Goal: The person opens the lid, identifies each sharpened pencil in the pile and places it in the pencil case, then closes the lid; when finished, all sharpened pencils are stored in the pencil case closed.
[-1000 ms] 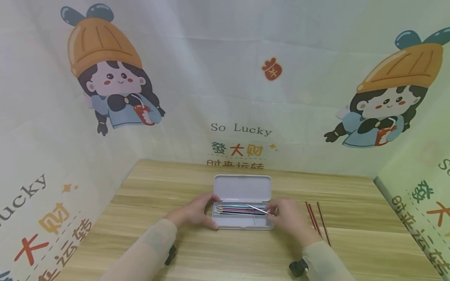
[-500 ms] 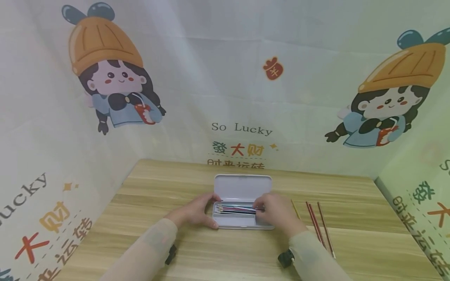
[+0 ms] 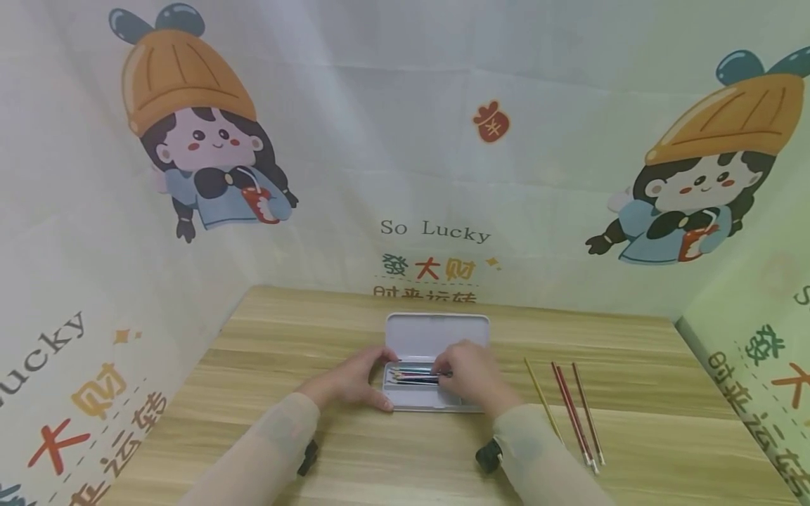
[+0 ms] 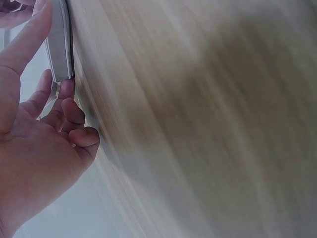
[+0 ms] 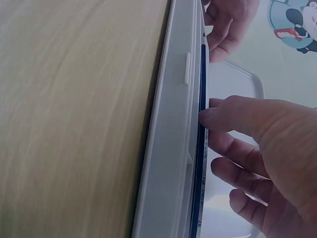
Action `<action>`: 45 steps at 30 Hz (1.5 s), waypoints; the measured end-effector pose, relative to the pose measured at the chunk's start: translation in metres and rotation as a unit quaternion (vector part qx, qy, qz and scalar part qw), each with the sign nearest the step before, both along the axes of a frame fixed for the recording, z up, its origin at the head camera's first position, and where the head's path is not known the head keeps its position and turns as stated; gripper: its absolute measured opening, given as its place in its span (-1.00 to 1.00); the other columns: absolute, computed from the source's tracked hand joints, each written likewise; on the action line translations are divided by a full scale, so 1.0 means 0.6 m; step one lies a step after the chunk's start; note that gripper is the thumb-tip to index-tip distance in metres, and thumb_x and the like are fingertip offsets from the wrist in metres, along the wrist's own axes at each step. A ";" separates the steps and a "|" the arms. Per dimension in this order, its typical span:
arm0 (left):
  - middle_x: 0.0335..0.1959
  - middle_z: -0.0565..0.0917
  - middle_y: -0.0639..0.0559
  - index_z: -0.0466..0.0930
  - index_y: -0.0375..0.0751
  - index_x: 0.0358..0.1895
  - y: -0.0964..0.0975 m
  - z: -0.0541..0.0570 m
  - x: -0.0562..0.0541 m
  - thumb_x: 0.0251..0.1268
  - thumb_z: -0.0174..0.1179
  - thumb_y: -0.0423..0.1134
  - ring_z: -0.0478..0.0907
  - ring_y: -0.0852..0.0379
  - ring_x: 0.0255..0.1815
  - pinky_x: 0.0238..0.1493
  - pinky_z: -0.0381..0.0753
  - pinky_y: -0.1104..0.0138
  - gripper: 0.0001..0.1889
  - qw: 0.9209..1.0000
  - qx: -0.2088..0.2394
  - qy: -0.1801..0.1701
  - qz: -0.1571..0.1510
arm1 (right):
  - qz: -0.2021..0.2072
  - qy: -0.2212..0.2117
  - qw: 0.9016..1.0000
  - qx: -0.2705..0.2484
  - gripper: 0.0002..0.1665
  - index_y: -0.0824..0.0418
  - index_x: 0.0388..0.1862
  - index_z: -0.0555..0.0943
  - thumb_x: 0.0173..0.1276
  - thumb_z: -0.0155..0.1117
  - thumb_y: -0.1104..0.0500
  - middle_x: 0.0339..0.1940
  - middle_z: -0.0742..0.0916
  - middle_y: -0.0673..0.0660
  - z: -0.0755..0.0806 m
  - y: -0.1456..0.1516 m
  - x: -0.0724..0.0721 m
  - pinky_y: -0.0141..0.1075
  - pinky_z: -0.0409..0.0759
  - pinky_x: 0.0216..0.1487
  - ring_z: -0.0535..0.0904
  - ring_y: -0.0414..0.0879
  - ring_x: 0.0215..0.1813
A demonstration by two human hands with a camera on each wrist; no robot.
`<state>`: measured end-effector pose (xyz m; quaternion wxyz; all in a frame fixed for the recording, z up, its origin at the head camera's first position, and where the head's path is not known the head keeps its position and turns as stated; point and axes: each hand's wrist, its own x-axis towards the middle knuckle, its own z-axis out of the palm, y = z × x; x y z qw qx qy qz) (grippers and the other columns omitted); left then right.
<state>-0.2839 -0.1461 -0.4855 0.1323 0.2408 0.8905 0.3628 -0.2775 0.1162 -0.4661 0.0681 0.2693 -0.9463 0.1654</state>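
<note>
An open white pencil case (image 3: 420, 399) lies on the table, its lid (image 3: 411, 337) tipped back. Several pencils (image 3: 414, 380) lie lengthwise in its rear compartment. My left hand (image 3: 354, 379) grips the case's left end, thumb at the front corner and fingers at the back; the left wrist view shows fingertips against the case's side (image 4: 60, 44). Over the right half of the case, my right hand (image 3: 477, 372) has its thumb and fingertips pinched at the pencils. In the right wrist view the thumb lies against a dark blue pencil (image 5: 202, 79); the palm hides the case's right end.
Right of the case, a yellow pencil (image 3: 541, 397), a red pencil (image 3: 569, 407) and a dark reddish pencil (image 3: 587, 407) lie slanted on the wooden table (image 3: 285, 330). A printed cloth (image 3: 342, 154) hangs behind and at both sides.
My right hand has brought the silvery pencil down into the case and shifted left along the pencils. The yellow pencil has come into view from behind the arm. My left hand stays put.
</note>
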 end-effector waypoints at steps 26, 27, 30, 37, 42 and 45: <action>0.35 0.52 -0.22 0.43 -0.23 0.29 0.004 0.001 0.004 -0.13 0.67 -0.20 0.36 -0.23 0.49 0.62 0.22 -0.10 -0.16 1.000 -0.010 -0.014 0.005 | -0.007 0.007 0.992 -0.123 -0.83 0.21 -0.17 0.80 0.25 0.48 0.29 -0.16 0.77 0.12 -0.003 0.031 -0.010 -0.09 0.69 -0.02 0.67 0.02 -0.11; 0.34 0.53 -0.22 0.44 -0.24 0.29 0.004 0.001 0.004 -0.14 0.67 -0.20 0.37 -0.24 0.48 0.61 0.23 -0.12 -0.16 1.000 -0.010 -0.011 0.005 | -0.020 0.015 0.991 -0.134 -0.81 0.22 -0.13 0.79 0.25 0.47 0.29 -0.11 0.77 0.15 0.003 0.039 -0.011 -0.06 0.70 0.02 0.67 0.06 -0.06; 0.34 0.53 -0.24 0.44 -0.23 0.28 0.003 0.003 0.006 -0.16 0.68 -0.22 0.38 -0.26 0.48 0.60 0.23 -0.13 -0.16 1.000 -0.012 -0.007 0.010 | -0.063 0.030 0.987 -0.147 -0.67 0.21 0.04 0.75 0.28 0.47 0.25 0.11 0.71 0.22 0.021 0.063 -0.020 0.06 0.66 0.21 0.64 0.17 0.15; 0.36 0.52 -0.25 0.44 -0.23 0.29 0.001 0.006 0.008 -0.16 0.67 -0.20 0.37 -0.26 0.48 0.61 0.22 -0.14 -0.15 1.000 -0.006 -0.008 0.021 | -0.104 -0.027 0.984 -0.145 -0.32 0.28 0.44 0.48 0.37 0.40 0.18 0.44 0.51 0.35 0.047 0.107 -0.041 0.23 0.41 0.49 0.43 0.34 0.45; 0.37 0.52 -0.23 0.45 -0.20 0.30 0.003 0.007 0.011 -0.16 0.67 -0.18 0.36 -0.25 0.49 0.61 0.23 -0.13 -0.15 1.000 -0.012 -0.008 0.023 | -0.072 -0.074 0.984 -0.144 -0.23 0.42 0.51 0.35 0.41 0.37 0.18 0.43 0.51 0.47 0.041 0.124 -0.038 0.25 0.43 0.46 0.47 0.39 0.40; 0.37 0.52 -0.23 0.45 -0.20 0.30 0.004 0.006 0.012 -0.17 0.67 -0.18 0.36 -0.25 0.49 0.61 0.22 -0.12 -0.14 1.000 -0.011 -0.007 0.026 | -0.059 -0.083 0.983 -0.156 -0.24 0.43 0.50 0.34 0.43 0.35 0.17 0.41 0.53 0.47 0.037 0.127 -0.032 0.23 0.51 0.40 0.52 0.36 0.35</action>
